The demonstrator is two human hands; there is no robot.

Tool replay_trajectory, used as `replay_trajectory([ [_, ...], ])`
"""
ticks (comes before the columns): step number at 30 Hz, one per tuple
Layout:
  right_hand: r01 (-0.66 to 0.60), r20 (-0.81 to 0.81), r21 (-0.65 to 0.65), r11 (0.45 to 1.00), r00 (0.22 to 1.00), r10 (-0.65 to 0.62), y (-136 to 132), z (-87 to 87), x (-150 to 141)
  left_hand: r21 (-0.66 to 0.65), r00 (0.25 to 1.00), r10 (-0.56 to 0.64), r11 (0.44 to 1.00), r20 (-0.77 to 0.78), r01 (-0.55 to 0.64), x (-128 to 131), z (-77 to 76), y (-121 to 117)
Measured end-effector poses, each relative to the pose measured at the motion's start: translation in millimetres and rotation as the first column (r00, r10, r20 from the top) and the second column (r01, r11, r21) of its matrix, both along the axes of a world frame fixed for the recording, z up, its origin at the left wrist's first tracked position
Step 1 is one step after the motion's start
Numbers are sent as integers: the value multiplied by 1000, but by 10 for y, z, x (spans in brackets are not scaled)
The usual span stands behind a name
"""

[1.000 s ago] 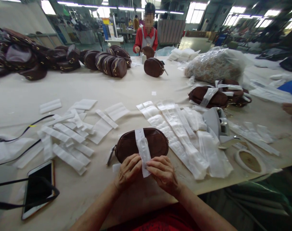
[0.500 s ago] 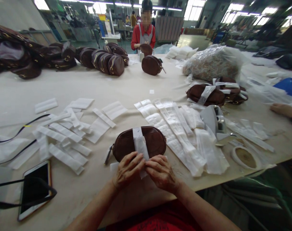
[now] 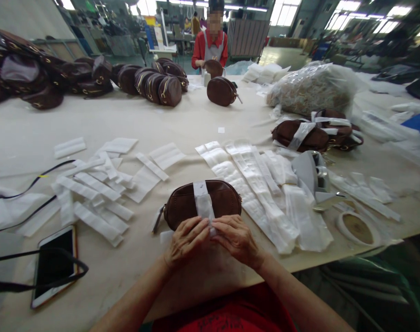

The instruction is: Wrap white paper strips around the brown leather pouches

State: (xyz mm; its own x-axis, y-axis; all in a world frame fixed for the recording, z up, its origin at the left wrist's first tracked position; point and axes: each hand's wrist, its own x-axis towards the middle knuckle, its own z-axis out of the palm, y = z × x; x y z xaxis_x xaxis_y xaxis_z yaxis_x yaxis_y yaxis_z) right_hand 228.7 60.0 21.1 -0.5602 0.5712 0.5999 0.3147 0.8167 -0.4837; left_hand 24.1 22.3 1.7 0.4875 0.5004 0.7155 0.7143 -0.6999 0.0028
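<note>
A dark brown oval bag [image 3: 182,205] lies on the table in front of me. Around its middle runs a white wrapping strip [image 3: 203,200]. My left hand [image 3: 189,237] and my right hand [image 3: 235,237] meet at the bag's near edge, both pinching the strip's lower end. Their fingers hide that end. A zipper pull [image 3: 157,220] sticks out at the bag's left side, and a bit of white sheet [image 3: 166,236] shows beside my left hand.
White strips [image 3: 99,189] lie scattered on the left, near a phone [image 3: 56,265]. Stacked white sheets [image 3: 258,189], a tape dispenser [image 3: 311,173] and a tape roll [image 3: 357,228] are on the right. Wrapped bags [image 3: 299,136] lie beyond; a co-worker [image 3: 211,48] handles a bag across the table.
Both hands stay at the strip's lower end, and my fingers have flattened slightly over it. The view has shifted a little; a hand at the right edge is no longer visible.
</note>
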Motion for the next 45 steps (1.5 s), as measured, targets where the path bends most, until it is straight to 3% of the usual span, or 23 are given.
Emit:
replay_trajectory([
  [5,-16,-27,-18,1000,1000,15,-14,-10,-5,-11,1000,-3,1000,-14,3,-8,-3,0],
  [13,-21,-13,13,1000,1000,21,-19,-29,-44,-52,999,-34,998,40,36,-29,-131,-5],
  [17,-9,-21,63,998,1000,10,-15,-75,-41,-177,998,-57,982,40,63,-72,-59,-56],
  [20,-12,-16,94,995,1000,13,-19,-133,-38,-355,993,-108,928,44,117,-104,70,-95],
  [22,-13,-13,105,994,1000,14,-17,-178,-44,-395,994,-105,912,40,112,-98,118,-101],
  [28,12,-23,124,992,1000,-9,-16,-225,-52,-140,998,12,990,61,-3,13,-7,-38],
  [32,8,4,89,996,1000,-8,-159,-179,79,-96,999,1,995,46,3,38,-40,-17],
  [38,289,70,-153,945,957,-281,-491,-341,200,-85,999,-10,996,53,14,40,-41,-22],
  [45,353,150,-345,870,935,-320,-611,-415,41,-77,999,1,997,43,2,52,-82,-39],
])
